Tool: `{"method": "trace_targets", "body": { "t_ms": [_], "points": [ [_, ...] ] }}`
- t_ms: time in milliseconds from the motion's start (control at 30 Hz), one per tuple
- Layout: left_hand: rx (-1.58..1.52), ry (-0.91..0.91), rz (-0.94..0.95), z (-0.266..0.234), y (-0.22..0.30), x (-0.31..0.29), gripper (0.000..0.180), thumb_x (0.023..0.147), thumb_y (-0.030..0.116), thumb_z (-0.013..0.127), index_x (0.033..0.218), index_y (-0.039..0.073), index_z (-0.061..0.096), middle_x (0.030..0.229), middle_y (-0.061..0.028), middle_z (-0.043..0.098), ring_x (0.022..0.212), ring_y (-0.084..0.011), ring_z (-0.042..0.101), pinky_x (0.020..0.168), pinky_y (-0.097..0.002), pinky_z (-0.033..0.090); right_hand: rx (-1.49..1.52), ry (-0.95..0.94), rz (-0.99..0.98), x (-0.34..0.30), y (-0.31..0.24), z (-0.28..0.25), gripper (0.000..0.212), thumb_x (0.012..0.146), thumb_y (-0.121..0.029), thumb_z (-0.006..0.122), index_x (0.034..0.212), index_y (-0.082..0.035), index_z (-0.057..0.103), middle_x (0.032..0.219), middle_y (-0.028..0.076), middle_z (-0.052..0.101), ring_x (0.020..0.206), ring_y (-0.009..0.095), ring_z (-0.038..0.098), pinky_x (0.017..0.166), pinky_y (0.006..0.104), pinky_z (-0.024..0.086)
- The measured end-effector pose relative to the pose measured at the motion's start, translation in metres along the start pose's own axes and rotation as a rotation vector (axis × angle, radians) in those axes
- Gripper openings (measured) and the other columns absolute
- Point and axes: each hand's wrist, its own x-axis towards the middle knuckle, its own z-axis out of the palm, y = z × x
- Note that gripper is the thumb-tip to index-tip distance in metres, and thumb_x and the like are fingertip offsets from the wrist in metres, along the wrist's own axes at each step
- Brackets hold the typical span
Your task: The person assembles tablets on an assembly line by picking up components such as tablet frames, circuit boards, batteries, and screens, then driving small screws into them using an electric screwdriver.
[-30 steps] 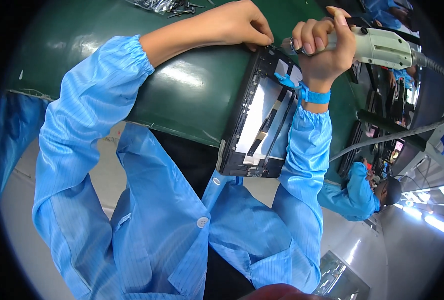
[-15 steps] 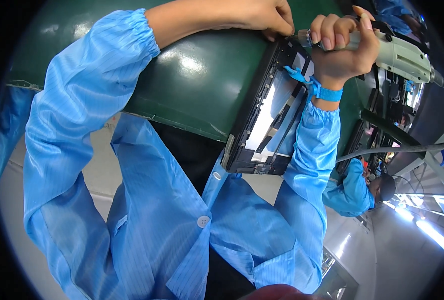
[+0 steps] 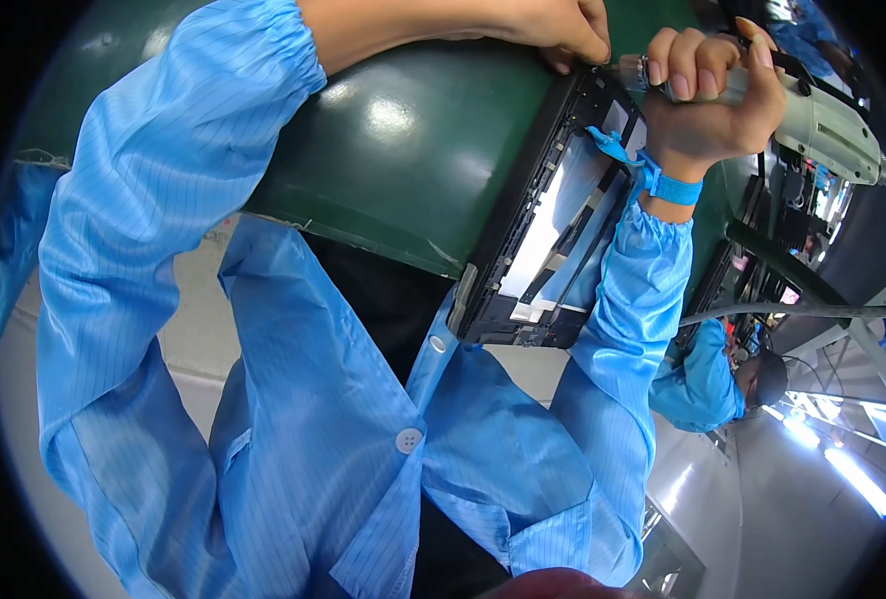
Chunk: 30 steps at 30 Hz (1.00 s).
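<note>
Dark green tabletop (image 3: 403, 190), glossy and bearing bright reflections, spans the upper part of the head view, its near edge slightly frayed; grey floor (image 3: 762, 519) and a glowing light tube (image 3: 857, 480) lie toward the lower right. An open flat device housing (image 3: 573, 225), black-framed with pale panels and dark strips inside, lies slanted right of centre, its lower end reaching past the near table edge toward the lap. Left hand (image 3: 561, 28): thumb and forefinger drawn together at the upper corner of the housing; whether anything is pinched between them cannot be told. Right hand (image 3: 714, 100): fingers curled around the front part of a pale handheld power tool (image 3: 830, 130), whose nose points left toward the left fingertips, near the same corner. A blue wrist strap (image 3: 678, 190) circles the right wrist. Both forearms are covered by the sleeves of a light blue striped coat (image 3: 313, 429). At right, a grey cable (image 3: 802, 311) crosses a dark green bar (image 3: 777, 258); below it appears a co-worker's blue sleeve (image 3: 704, 384).
</note>
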Motion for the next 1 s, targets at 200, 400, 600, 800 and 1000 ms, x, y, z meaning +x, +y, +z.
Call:
{"method": "trace_targets", "body": {
  "t_ms": [200, 400, 600, 800, 1000],
  "points": [
    [-0.001, 0.003, -0.006, 0.0, -0.002, 0.001, 0.021, 0.089, 0.01, 0.07, 0.094, -0.01, 0.076, 0.074, -0.0124, 0.072, 0.065, -0.0152, 0.066, 0.065, -0.0299, 0.054, -0.009, 0.007, 0.028, 0.0, -0.002, 0.006, 0.039, 0.097, -0.033, 0.048, 0.11, 0.002, 0.063, 0.056, -0.001, 0.031, 0.044, 0.012, 0.034, 0.045, 0.0335, 0.038],
    [-0.063, -0.018, -0.038, 0.0, -0.002, 0.002, 0.023, 0.091, 0.011, 0.071, 0.098, -0.011, 0.076, 0.078, -0.0116, 0.073, 0.067, -0.0152, 0.066, 0.066, -0.0292, 0.054, 0.013, -0.024, 0.038, -0.003, -0.007, 0.021, 0.034, 0.109, -0.031, 0.05, 0.098, 0.0, 0.061, 0.052, -0.003, 0.029, 0.039, 0.011, 0.032, 0.04, 0.0284, 0.036],
    [0.009, -0.024, -0.027, -0.001, 0.001, 0.001, 0.025, 0.092, 0.011, 0.071, 0.101, -0.011, 0.076, 0.08, -0.0122, 0.074, 0.069, -0.0151, 0.066, 0.067, -0.0289, 0.054, 0.006, 0.01, 0.135, -0.004, -0.01, 0.026, 0.042, 0.108, -0.032, 0.052, 0.072, -0.011, 0.047, 0.051, -0.003, 0.028, 0.039, 0.012, 0.033, 0.04, 0.0289, 0.037],
    [0.076, -0.017, -0.048, -0.002, 0.008, -0.001, 0.024, 0.092, 0.013, 0.07, 0.101, -0.009, 0.076, 0.079, -0.012, 0.073, 0.07, -0.0152, 0.066, 0.068, -0.0296, 0.054, 0.005, -0.074, 0.119, 0.0, -0.009, 0.021, 0.042, 0.108, -0.034, 0.054, 0.072, -0.013, 0.045, 0.051, -0.003, 0.029, 0.038, 0.012, 0.034, 0.039, 0.0289, 0.037],
    [0.175, -0.028, -0.002, 0.0, 0.021, -0.004, 0.025, 0.094, 0.015, 0.069, 0.095, -0.008, 0.076, 0.078, -0.0128, 0.073, 0.07, -0.0174, 0.066, 0.067, -0.0316, 0.053, -0.01, 0.09, 0.176, -0.002, -0.012, 0.028, 0.04, 0.106, -0.029, 0.059, 0.072, -0.013, 0.046, 0.05, -0.004, 0.031, 0.037, 0.012, 0.034, 0.038, 0.0287, 0.037]
  ]
}}
